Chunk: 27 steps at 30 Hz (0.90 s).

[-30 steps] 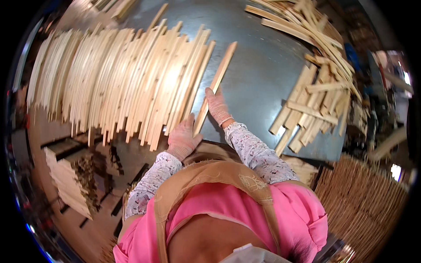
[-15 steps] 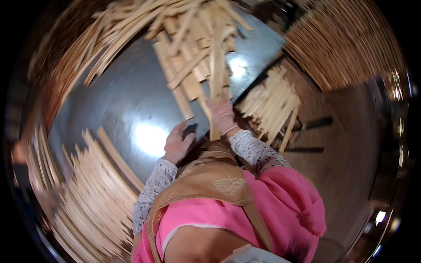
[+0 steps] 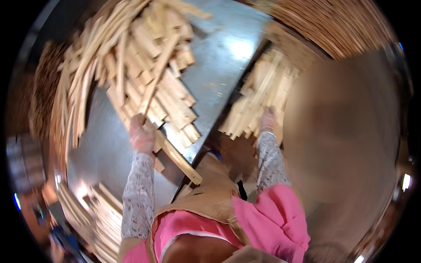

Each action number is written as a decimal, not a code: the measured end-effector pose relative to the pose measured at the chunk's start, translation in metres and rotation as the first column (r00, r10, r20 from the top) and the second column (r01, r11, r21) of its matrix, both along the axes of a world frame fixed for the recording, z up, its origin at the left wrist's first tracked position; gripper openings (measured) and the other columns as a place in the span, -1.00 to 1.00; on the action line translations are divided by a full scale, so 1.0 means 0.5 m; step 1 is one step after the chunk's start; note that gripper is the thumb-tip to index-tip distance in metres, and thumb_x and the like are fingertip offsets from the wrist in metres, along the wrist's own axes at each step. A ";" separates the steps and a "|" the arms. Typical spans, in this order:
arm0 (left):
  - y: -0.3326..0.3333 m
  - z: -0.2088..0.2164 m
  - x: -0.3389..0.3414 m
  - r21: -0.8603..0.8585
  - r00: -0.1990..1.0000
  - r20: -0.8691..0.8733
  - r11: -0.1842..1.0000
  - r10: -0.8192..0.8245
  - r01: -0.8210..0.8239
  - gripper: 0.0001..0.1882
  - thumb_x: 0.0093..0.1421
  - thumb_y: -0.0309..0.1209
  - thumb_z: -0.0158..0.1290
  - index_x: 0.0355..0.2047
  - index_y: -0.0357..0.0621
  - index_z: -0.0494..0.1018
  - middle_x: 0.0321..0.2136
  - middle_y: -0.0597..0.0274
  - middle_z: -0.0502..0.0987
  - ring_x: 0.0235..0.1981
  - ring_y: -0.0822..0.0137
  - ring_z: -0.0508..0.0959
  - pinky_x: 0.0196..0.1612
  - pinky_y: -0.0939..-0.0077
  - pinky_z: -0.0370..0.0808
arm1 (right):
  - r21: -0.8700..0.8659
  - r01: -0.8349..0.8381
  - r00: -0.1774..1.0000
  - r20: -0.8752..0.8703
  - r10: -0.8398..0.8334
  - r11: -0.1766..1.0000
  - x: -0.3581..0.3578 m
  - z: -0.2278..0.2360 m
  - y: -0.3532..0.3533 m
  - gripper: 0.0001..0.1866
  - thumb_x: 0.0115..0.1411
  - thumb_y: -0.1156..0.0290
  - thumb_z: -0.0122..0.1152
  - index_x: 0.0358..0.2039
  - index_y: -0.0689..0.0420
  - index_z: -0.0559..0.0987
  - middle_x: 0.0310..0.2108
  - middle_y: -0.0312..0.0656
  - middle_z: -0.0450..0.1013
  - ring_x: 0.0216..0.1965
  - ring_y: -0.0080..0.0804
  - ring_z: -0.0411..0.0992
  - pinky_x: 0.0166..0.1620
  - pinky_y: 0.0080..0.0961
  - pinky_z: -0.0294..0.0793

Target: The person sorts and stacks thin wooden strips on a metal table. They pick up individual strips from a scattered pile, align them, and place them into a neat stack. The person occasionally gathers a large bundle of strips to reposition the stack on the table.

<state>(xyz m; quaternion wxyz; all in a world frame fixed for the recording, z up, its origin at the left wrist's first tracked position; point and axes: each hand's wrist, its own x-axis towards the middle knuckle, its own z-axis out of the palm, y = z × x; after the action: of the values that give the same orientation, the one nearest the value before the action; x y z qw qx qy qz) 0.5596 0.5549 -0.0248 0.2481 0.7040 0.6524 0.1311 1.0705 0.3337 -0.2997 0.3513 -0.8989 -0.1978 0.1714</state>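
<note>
My left hand [image 3: 142,133], in a pale glove, is over the near part of a loose pile of wooden strips [image 3: 175,98] on a metal table. Its fingers close at the lower end of a long slanting strip [image 3: 160,72]. Just beside it, another strip [image 3: 177,158] runs down to the table's near edge. Off to the right, my right hand [image 3: 267,119], also gloved, is at the near right side of a stack of aligned pale strips [image 3: 256,98]. Its fingers are slightly blurred and appear closed on a strip there.
The grey metal table [image 3: 223,57] has its edge between the pile and the right-hand stack. More strips [image 3: 103,212] are stacked at the near left. Long curved strips [image 3: 81,92] hang at the far left. A large bundle of brown sticks [image 3: 333,26] is at the far right.
My right hand has moved right, from a strip on the table to the right-hand stack. My left hand, open before, has moved left onto the pile. The view has turned.
</note>
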 end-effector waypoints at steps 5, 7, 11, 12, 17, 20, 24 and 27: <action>0.032 -0.053 0.022 0.130 0.946 -0.318 0.991 0.061 -0.020 -0.24 0.26 -0.08 0.26 0.41 -0.02 0.35 0.27 -0.05 0.52 0.35 -0.07 0.46 0.38 0.02 0.41 | -0.358 -0.116 0.993 -0.029 0.113 0.927 0.095 -0.027 0.067 -0.56 0.36 0.18 0.16 0.17 0.04 0.67 0.18 0.11 0.59 0.22 0.18 0.49 0.29 -0.13 0.44; 0.039 0.019 0.032 -0.181 0.860 -0.489 0.948 0.143 -0.261 -0.35 0.27 -0.09 0.23 0.33 0.03 0.43 0.19 -0.07 0.59 0.24 -0.07 0.57 0.28 0.01 0.52 | -0.420 -0.263 0.960 -0.202 0.193 0.869 0.049 0.081 0.119 -0.53 0.40 0.18 0.10 0.19 0.15 0.67 0.29 0.17 0.52 0.28 0.18 0.46 0.35 -0.15 0.42; -0.073 0.086 0.009 -0.172 0.958 -0.273 0.975 0.089 -0.140 -0.46 0.26 -0.19 0.13 0.23 -0.06 0.53 0.01 -0.17 0.65 0.07 -0.15 0.66 0.15 0.02 0.61 | 0.143 0.018 0.999 -0.046 -0.012 0.990 -0.010 0.280 0.189 -0.35 0.48 0.24 0.04 0.44 0.39 0.35 0.42 0.22 0.37 0.43 0.00 0.38 0.45 -0.33 0.32; -0.106 0.090 0.004 -0.160 0.981 -0.153 0.977 0.118 -0.143 -0.45 0.25 -0.21 0.11 0.24 -0.08 0.52 -0.02 -0.17 0.66 0.06 -0.16 0.66 0.14 0.01 0.61 | 0.216 0.034 0.995 0.085 -0.054 0.976 0.017 0.305 0.206 -0.36 0.48 0.28 0.06 0.45 0.38 0.33 0.35 0.21 0.45 0.34 -0.10 0.45 0.38 -0.40 0.36; -0.350 0.075 -0.139 -0.610 0.642 0.522 0.772 0.561 -0.178 -0.41 0.43 -0.09 0.06 0.27 -0.31 0.45 -0.12 0.04 0.65 -0.14 0.17 0.69 -0.04 0.30 0.65 | 0.488 -0.431 0.900 0.296 0.321 0.759 -0.164 0.518 0.359 -0.48 0.46 0.37 0.13 0.32 0.42 0.46 0.01 0.03 0.59 -0.01 -0.24 0.53 0.10 -0.45 0.49; -0.487 -0.011 -0.254 -0.561 0.408 0.544 0.679 0.733 -0.473 -0.42 0.47 -0.08 0.03 0.23 -0.37 0.45 -0.21 0.08 0.63 -0.21 0.22 0.67 -0.12 0.31 0.64 | 0.744 -0.362 0.812 -0.044 0.582 0.561 -0.407 0.561 0.456 -0.55 0.45 0.34 0.25 0.21 0.38 0.59 0.04 0.01 0.60 0.03 -0.28 0.54 0.09 -0.41 0.52; -0.664 -0.133 -0.453 -0.094 0.455 0.037 0.456 0.890 -0.885 -0.56 0.50 -0.16 -0.05 0.14 -0.25 0.53 -0.14 -0.24 0.65 -0.02 -0.14 0.64 0.18 0.11 0.52 | 0.139 -0.990 0.091 0.446 0.890 0.031 -0.647 0.545 0.608 -0.39 0.32 0.34 0.32 0.37 0.14 0.50 0.09 -0.01 0.56 0.07 0.00 0.51 0.16 -0.13 0.51; -0.710 -0.042 -0.546 -0.045 0.590 -0.329 0.612 0.737 -0.790 -0.58 0.47 -0.16 -0.06 0.06 -0.26 0.54 -0.03 -0.35 0.62 0.11 -0.26 0.59 0.23 0.00 0.49 | -0.311 -0.937 -0.348 0.793 0.500 -0.159 -0.804 0.622 0.698 -0.31 0.23 0.38 0.30 0.40 0.02 0.44 0.06 -0.01 0.53 0.14 0.02 0.45 0.15 0.02 0.48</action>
<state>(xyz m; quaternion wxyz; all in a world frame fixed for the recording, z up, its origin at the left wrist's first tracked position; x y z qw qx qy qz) 0.2865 0.1998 -0.0457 0.1381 0.3387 0.9285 0.0636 0.6683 0.6826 0.0111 0.2153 -0.2878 -0.9295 -0.0829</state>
